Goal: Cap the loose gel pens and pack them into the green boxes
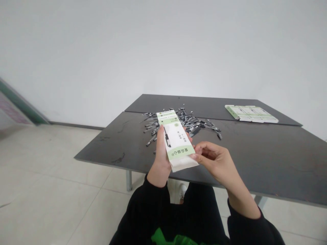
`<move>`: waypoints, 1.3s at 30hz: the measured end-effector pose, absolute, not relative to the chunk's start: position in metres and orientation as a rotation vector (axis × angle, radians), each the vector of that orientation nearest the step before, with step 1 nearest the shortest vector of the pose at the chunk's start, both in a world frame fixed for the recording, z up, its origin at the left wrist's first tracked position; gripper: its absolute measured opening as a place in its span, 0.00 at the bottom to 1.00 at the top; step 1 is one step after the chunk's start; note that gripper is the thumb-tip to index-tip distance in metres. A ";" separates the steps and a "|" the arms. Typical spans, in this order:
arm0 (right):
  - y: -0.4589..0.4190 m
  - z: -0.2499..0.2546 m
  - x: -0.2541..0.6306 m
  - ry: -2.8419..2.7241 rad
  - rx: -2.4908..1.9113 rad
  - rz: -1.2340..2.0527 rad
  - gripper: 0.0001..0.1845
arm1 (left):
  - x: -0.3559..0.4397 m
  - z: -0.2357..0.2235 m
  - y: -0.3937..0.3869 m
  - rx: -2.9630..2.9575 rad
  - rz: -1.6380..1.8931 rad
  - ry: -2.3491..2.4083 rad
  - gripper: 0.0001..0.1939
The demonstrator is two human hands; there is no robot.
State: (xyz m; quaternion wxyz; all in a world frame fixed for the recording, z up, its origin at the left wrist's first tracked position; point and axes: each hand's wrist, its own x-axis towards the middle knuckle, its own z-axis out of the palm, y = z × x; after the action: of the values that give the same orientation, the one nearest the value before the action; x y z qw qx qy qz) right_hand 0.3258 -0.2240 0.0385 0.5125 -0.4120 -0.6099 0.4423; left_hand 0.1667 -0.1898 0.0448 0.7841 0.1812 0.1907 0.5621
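The green-and-white paper carton (176, 137) is up in my hands, above the near edge of the table, long and flat, with its printed face toward my camera and a drawing of a pen on it. Its lower end shows plain white paper, and from this feed I can't tell whether that end is open. My left hand (160, 153) clamps it from the side, with the thumb lying along the printed face. My right hand (213, 160) comes in from the other side, close to the left, its fingertips (193, 156) at the carton's lower corner; whether they pinch or only touch, I cannot tell. The step in hand looks like working that white end, so I judge the next move calls for a steady left grip while the right fingers settle on the edge. Beyond the carton, a loose heap of black pens (189, 124) lies on the dark table (258, 160), with a stack of flat green-printed cartons (251, 114) further right.
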 end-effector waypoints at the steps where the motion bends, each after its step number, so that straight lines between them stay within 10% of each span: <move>1: -0.224 0.036 0.323 -1.484 -1.026 0.988 0.10 | 0.167 0.044 -0.189 0.398 1.234 0.429 0.35; 17: -0.254 0.030 0.314 -1.792 -1.111 0.471 0.06 | 0.188 0.035 -0.205 0.392 1.587 0.566 0.32; 39: -0.251 -0.013 0.276 -1.026 -0.795 1.436 0.30 | 0.188 0.023 -0.220 0.389 1.978 0.437 0.27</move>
State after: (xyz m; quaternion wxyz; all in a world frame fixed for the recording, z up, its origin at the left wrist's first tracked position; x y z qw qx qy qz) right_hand 0.2763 -0.2512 -0.0135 0.5669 -0.3384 -0.4367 0.6111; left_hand 0.1878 -0.2200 0.0231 0.5136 0.1620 0.1817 0.8228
